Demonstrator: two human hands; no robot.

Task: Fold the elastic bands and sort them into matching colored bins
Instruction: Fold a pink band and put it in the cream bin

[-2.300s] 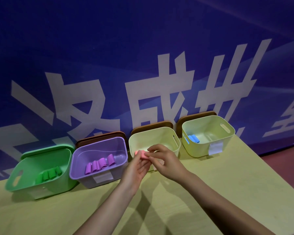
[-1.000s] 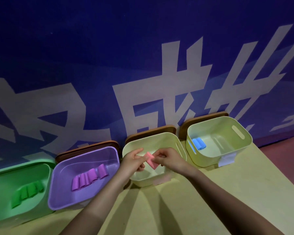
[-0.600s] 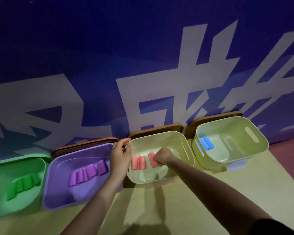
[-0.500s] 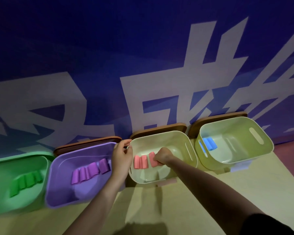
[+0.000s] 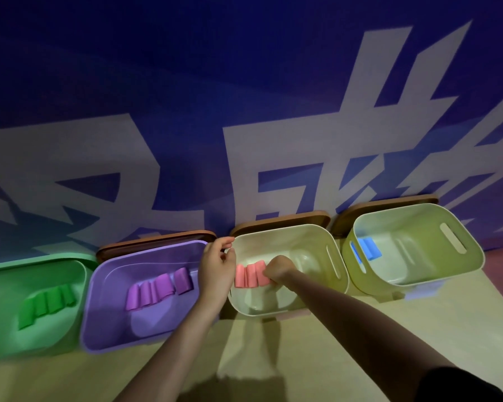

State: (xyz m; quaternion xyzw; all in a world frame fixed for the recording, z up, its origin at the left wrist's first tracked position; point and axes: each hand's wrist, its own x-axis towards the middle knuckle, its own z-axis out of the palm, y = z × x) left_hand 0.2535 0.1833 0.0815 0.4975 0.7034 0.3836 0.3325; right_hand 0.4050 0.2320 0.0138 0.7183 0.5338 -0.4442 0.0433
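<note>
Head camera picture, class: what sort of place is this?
Probably a staged sorting station, not a home: a pale tabletop against a blue printed banner, with a green plastic bin and purple plastic bin holding matching folded bands.

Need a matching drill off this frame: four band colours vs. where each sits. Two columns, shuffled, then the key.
Bands:
1. green bands
2. purple bands
3. pink bands
4. blue band

Places:
A. far-right bin
B. bin under the right hand
C. far-left bin
D. second bin from left

Pairs: 1-C, 2-D, 3-B, 4-A
</note>
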